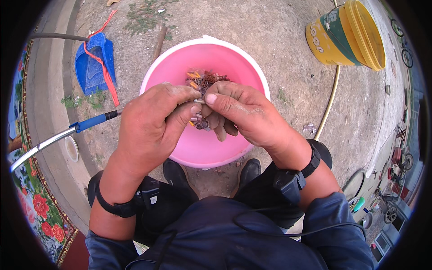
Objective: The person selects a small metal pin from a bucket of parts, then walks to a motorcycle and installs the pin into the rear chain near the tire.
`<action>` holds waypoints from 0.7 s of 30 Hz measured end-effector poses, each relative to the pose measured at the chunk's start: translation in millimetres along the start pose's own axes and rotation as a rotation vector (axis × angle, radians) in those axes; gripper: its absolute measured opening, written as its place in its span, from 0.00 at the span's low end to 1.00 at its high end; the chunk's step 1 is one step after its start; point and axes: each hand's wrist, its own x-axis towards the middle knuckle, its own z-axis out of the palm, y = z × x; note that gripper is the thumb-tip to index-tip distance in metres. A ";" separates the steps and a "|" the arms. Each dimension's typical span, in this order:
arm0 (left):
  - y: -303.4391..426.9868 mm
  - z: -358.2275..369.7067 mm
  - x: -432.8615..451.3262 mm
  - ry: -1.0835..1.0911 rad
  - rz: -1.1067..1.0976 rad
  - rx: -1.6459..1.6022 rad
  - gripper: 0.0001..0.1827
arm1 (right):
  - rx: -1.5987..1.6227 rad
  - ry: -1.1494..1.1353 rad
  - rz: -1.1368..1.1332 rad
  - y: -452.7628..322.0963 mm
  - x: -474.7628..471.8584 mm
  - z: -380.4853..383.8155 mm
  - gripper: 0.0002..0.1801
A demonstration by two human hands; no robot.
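My left hand (153, 118) and my right hand (243, 113) meet above a pink plastic tub (206, 157) with a white rim. Between the thumbs and fingertips of both hands is a small, thin, light-coloured piece (199, 101), too small to name. Beneath my fingers, a pile of small metal hardware (216, 78) lies in the tub, rusty brown in part. Yellow-orange pieces (193, 75) are mixed in at its upper left. My hands hide much of the pile. The curled lower fingers of my right hand are partly in shadow, and whether they hold anything cannot be seen.
A blue dustpan (92, 76) with a red ribbon lies at the upper left, above a blue-gripped metal pole (91, 122). A yellow bucket (324, 44) lies tilted at the upper right, near a pale hose (329, 104). My shoes are just below the tub.
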 end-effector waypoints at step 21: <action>-2.1 -0.1 -1.0 -0.030 -0.063 0.012 0.10 | 0.067 0.021 0.042 3.2 6.2 0.5 0.15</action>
